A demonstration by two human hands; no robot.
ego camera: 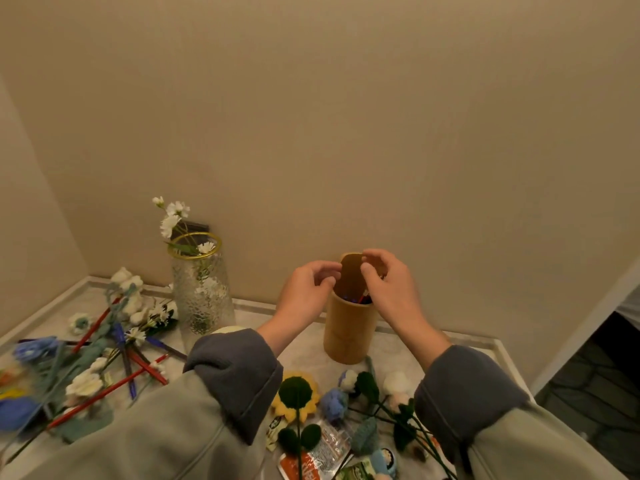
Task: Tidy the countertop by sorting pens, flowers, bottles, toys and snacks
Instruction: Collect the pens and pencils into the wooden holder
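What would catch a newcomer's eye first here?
The left hand and right hand sit close together over a tan wooden cylindrical pen holder at centre, by the wall. Left of it stands a dimpled glass vase with a gold rim, holding white flowers. A yellow knitted sunflower lies in front of the holder.

Blurred blue flower (15,414) at the left edge; snack packet (313,471) partly beyond the bottom edge.
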